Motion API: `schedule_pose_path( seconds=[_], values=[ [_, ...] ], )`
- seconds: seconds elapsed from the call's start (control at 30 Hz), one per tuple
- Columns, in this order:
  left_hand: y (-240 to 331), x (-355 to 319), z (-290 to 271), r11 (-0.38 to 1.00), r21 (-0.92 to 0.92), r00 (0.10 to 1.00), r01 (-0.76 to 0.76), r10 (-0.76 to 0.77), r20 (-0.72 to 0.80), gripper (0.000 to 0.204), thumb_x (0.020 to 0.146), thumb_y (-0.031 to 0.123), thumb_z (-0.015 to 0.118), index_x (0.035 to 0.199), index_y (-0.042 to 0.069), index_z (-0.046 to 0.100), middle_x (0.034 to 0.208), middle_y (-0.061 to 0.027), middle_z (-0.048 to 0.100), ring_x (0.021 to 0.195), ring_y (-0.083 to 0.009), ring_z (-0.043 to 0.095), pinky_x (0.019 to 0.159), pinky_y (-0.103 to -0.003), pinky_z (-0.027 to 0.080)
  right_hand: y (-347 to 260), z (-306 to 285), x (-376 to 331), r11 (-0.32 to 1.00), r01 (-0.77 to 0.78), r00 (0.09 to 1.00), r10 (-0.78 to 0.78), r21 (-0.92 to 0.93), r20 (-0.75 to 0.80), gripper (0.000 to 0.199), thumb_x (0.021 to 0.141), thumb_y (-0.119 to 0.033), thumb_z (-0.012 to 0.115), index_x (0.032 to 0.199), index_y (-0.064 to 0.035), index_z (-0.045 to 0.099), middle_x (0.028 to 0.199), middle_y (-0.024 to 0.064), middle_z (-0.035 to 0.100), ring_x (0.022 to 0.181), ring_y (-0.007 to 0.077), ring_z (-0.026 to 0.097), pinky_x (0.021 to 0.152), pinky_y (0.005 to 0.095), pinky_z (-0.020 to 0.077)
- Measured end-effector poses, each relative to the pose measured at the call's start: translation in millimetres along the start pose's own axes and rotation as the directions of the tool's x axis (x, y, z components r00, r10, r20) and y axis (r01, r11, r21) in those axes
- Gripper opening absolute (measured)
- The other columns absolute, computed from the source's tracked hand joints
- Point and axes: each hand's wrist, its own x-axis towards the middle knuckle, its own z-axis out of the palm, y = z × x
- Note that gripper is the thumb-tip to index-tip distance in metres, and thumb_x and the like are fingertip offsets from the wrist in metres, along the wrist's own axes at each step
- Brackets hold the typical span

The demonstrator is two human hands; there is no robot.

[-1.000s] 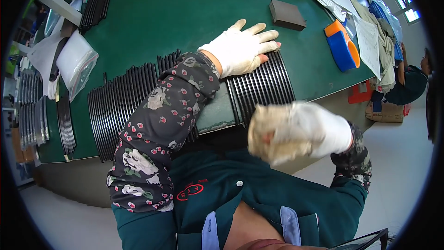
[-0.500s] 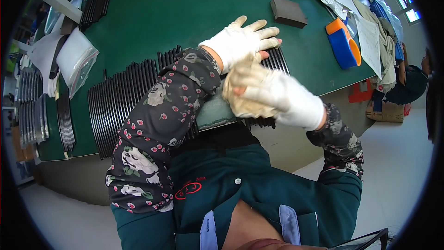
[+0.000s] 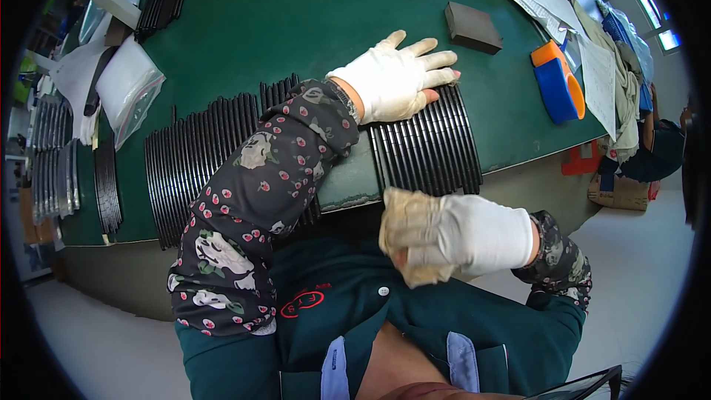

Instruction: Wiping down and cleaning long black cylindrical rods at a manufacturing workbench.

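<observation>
In the middle of the frame, the left hand [image 3: 400, 78] wears a white glove and lies palm down with its fingers spread toward the right, grasping nothing and covering the upper ends of a row of black rods [image 3: 429, 150]. That row sits just right of centre, its rods side by side, their lower ends at the near edge of the green table [image 3: 318, 18]. Below it, the right hand [image 3: 474, 233], also gloved, is clenched around a bunched tan cloth [image 3: 406, 211] close to those lower ends; whether the cloth touches them, I cannot tell

For a steady hold, the left palm would do best to bear evenly across every rod, since round rods could roll if only a few are pinned. The cloth seems best kept as a thick, flat pad with its loose edges tucked under the fingers, as a stray fold could catch on a rod end. Even, light pressure along the rods' length should disturb the row least. The left forearm crosses another row of black rods [image 3: 200, 152] at centre left, so the sleeve is best kept from dragging on it
</observation>
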Motion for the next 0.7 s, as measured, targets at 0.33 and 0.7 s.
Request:
schedule_pose_path(
  seconds=[0.33, 0.7],
  values=[
    [-2, -2, 5, 1.0, 0.01, 0.999, 0.0, 0.0, -0.037, 0.045, 0.095, 0.027, 0.049, 0.138, 0.018, 0.043, 0.148, -0.0044, 0.036, 0.138, -0.0264, 0.033, 0.112, -0.051, 0.026, 4, -10, -11, 0.993, -0.042, 0.996, 0.05, 0.111, -0.07, 0.027, 0.071, -0.006, 0.067, 0.097, -0.009, 0.063, 0.108, 0.0097, 0.063, 0.099, 0.0321, 0.062, 0.086, 0.0389, 0.0514],
    [-3, 2, 8, 0.999, 0.014, 0.999, -0.031, 0.032, -0.034, 0.046, 0.095, 0.026, 0.048, 0.14, 0.018, 0.041, 0.148, -0.0043, 0.036, 0.139, -0.0273, 0.031, 0.112, -0.051, 0.026, 1, -14, -24, 0.988, -0.117, 0.993, 0.117, 0.101, -0.001, 0.037, 0.077, -0.018, 0.069, 0.113, -0.0087, 0.061, 0.112, 0.0135, 0.063, 0.104, 0.0322, 0.062, 0.082, 0.0402, 0.0528]
  ],
)
